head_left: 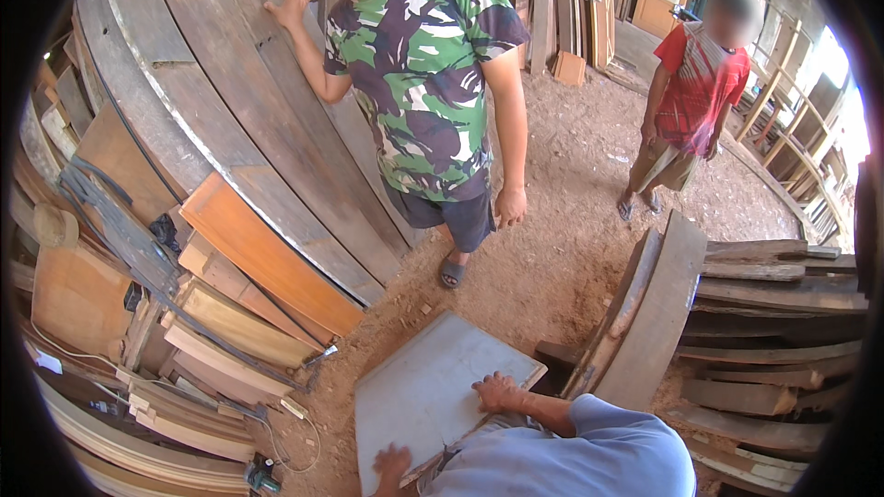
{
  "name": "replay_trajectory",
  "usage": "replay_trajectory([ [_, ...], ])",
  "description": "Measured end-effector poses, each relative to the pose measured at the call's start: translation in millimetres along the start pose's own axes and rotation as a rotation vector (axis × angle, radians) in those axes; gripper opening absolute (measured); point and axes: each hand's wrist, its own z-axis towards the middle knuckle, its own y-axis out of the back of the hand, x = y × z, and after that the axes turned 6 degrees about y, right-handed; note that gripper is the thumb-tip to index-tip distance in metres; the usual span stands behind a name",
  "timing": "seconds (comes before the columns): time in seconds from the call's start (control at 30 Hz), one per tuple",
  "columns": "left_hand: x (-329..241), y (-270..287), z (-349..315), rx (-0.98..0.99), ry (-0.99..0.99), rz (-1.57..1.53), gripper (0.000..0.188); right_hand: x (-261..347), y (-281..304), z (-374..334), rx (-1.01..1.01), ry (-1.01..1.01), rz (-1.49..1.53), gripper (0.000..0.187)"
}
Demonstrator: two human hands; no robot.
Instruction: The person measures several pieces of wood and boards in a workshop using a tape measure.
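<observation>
Surroundings, left: long dark planks [230, 101] are leaned in a tall row, and an orange-brown board [267, 258] is propped before them. Lower down, lengths of pale timber [189, 419] are piled, with a cable [318, 451] looped beside them and a green tool [262, 476] partly cut off by the rim.

Right: dark weathered timber [773, 373] is stacked in layers. Two long boards [654, 304] are set at a slant between that stack and the work, close to the panel's right corner.

Ahead: the ground past the far edge is occupied by a co-worker in a camouflage shirt [424, 83], by whom one hand is placed on the leaned planks. A second person in a red shirt [704, 83] is seen well back on the dirt floor [580, 175].

The panel [424, 377] is located at bottom centre, in front of the wearer. A smooth grey-blue face is shown, with straight sides and a thin pale edge at the right corner; the near side is partly covered by the wearer's blue shirt [589, 446].

The right hand [497, 393] is laid unclenched on the face, fingers loosely bent. The left hand [393, 462] is blurred at the lower-left part; whether anything is grasped cannot be told.
</observation>
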Motion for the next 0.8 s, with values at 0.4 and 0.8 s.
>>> replay_trajectory([
  [0.4, 202, -51, 69, -0.127, 0.489, -0.949, 0.052, 11, 8, 22, 0.112, -0.028, 0.05, 0.067],
  [0.8, 175, -17, 52, -0.061, 0.375, -0.363, 0.044, -113, 68, -10, 0.015, -0.472, 0.001, 0.032],
])
